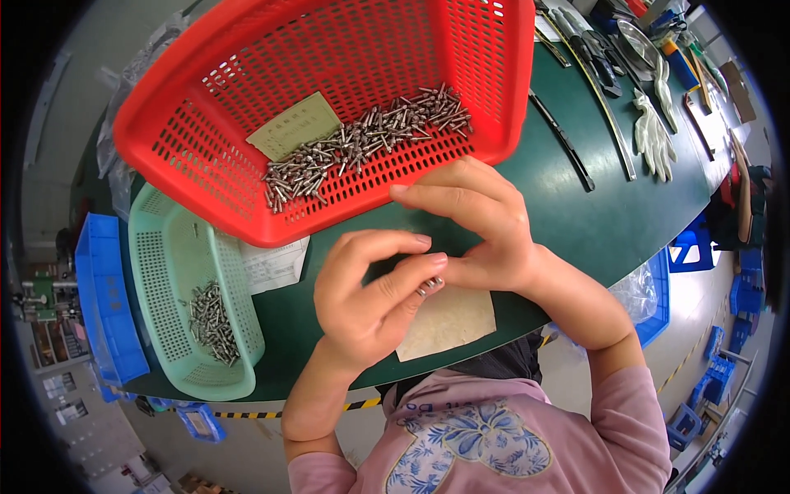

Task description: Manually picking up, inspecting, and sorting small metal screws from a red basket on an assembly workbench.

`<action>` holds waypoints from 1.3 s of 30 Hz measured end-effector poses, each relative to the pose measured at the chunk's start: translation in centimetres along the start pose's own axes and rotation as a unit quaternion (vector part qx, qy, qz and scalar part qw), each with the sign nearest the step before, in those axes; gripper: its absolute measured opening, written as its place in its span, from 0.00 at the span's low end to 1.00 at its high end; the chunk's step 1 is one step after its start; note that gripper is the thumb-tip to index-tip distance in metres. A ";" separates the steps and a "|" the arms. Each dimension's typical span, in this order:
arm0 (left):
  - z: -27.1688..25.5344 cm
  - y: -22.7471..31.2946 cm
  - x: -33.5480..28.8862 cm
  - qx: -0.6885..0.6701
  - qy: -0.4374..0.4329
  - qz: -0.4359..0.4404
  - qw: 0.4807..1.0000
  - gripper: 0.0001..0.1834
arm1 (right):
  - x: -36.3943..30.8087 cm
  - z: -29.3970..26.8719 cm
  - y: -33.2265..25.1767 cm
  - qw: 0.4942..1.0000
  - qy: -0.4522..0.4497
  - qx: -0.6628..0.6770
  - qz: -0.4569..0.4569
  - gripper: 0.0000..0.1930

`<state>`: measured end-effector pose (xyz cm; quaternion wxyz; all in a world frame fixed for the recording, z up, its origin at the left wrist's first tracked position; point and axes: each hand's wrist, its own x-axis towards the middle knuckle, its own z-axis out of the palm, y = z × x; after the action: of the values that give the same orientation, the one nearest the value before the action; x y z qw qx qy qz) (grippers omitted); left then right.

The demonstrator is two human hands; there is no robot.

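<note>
My left hand (362,288) is closed, fingers curled, with the ends of a few small metal pins (429,286) showing below the thumb tip. Close beside it, my right hand (485,222) has its fingers apart, and its thumb reaches the left fingertips. I see nothing in the right fingers. Just beyond both hands, a tilted red perforated basket (329,49) holds a heap of slim metal pins (370,136) and a yellowish card (295,126). On the left, similar small metal parts (212,325) lie in a light green basket (169,288).
A beige sheet (448,325) lies at the table's near edge, and a printed paper (276,263) sits under the baskets. A blue bin (111,296) stands far left. White gloves (654,136), a black strip (564,140) and assorted tools occupy the right of the green table (609,198).
</note>
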<state>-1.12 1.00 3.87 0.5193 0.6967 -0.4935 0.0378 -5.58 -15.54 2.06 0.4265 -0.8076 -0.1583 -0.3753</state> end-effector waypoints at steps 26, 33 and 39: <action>0.2 -0.2 -1.2 -0.440 0.010 -0.362 0.822 0.09 | 0.0 -0.1 0.1 0.995 -0.083 -0.004 -0.053 0.20; -0.2 -0.4 -1.4 -0.554 -0.034 -0.413 0.722 0.12 | 0.1 -0.3 0.0 0.994 -0.089 -0.004 -0.055 0.18; -0.4 -0.1 -0.8 -0.436 0.087 -0.386 0.808 0.19 | 0.2 -0.5 0.2 0.995 -0.068 -0.003 -0.076 0.20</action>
<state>-1.24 1.78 3.54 0.7808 0.5242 -0.1011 -0.3246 -5.57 -16.12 2.27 0.3829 -0.8180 -0.2468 -0.3513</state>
